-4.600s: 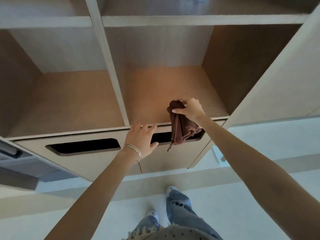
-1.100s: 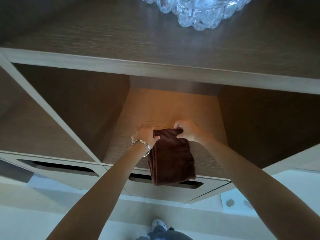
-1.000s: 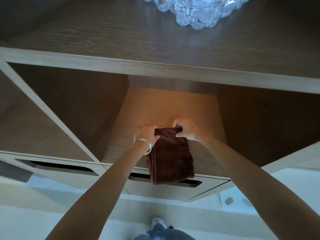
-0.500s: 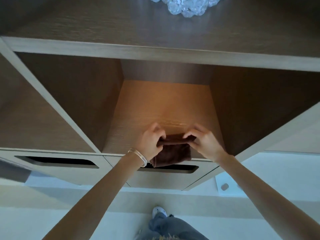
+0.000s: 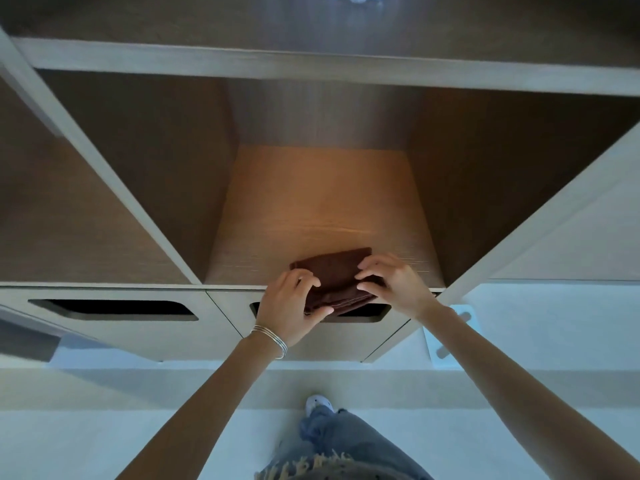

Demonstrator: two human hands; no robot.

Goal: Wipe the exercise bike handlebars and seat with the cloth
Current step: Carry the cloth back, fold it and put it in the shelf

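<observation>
Grip of the left hand (image 5: 291, 308) is closed on the folded dark brown cloth (image 5: 334, 268): the thumb is tucked under the near left corner and the fingers are curled over the top. Thin silver bangles (image 5: 270, 337) are worn on that wrist. The cloth is laid flat on the floor of the middle compartment of the pale wooden shelf unit (image 5: 311, 202), with its near edge hanging just over the front lip, above the dark cut-out handle of the drawer front (image 5: 375, 311) below. At the cloth's right edge, the right hand (image 5: 396, 285) is set with bent fingers on top and the thumb against the side, so a light pinching grip is judged there too.

No exercise bike, handlebar or seat is seen, so no wiping can be confirmed. With the cloth folded and resting in the shelf, it cannot be told whether it is being fetched or put away. If it is being fetched, all the wiping is left.
</observation>
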